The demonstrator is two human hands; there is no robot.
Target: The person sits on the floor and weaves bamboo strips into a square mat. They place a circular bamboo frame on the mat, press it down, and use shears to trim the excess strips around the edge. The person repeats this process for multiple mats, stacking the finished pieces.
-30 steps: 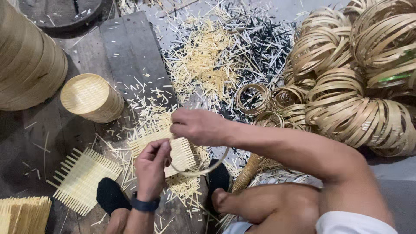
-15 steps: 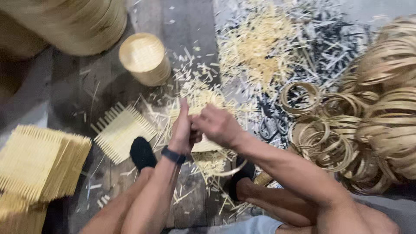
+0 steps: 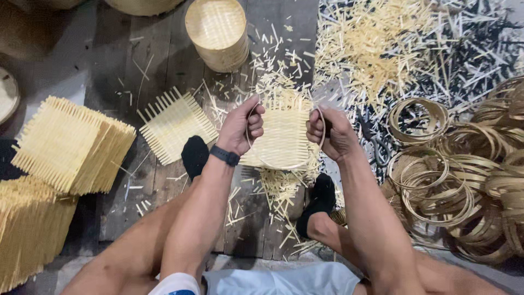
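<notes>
1. Now your left hand (image 3: 240, 128) and right hand (image 3: 330, 133) are both closed on a thin hoop (image 3: 284, 164), one at each side.
2. You hold a woven mat (image 3: 284, 134) inside the hoop, above the floor (image 3: 164, 49), between your feet.
3. Another mat (image 3: 176, 124) lies flat just left of your left hand.
4. Stacked mats (image 3: 71, 145) sit at the floor's left edge; a ring pile (image 3: 464, 175) lies right.
</notes>
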